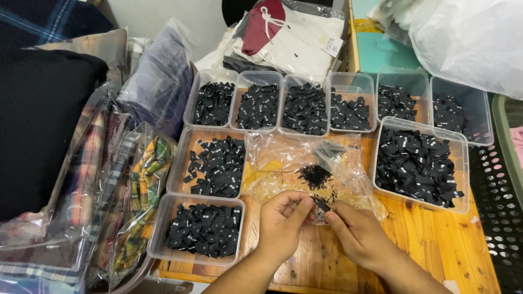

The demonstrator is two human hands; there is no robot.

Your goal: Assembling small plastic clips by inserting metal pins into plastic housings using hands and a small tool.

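My left hand (283,220) and my right hand (354,231) meet over the wooden table (430,239), near its front edge. Both pinch a small black fabric label (321,204) between their fingertips. Just beyond the fingers lies a crumpled clear plastic bag (283,163) with a small pile of black labels (314,175) on it. Several clear plastic tubs filled with black labels surround the bag: one to the near left (202,228), one above it (213,165), a larger one to the right (418,166).
A row of several more label tubs (305,106) runs along the back. Bagged plaid fabrics (131,190) and a black cushion (38,120) crowd the left. Bagged white and maroon clothing (289,32) sits behind. A black perforated basket (498,201) stands at the right.
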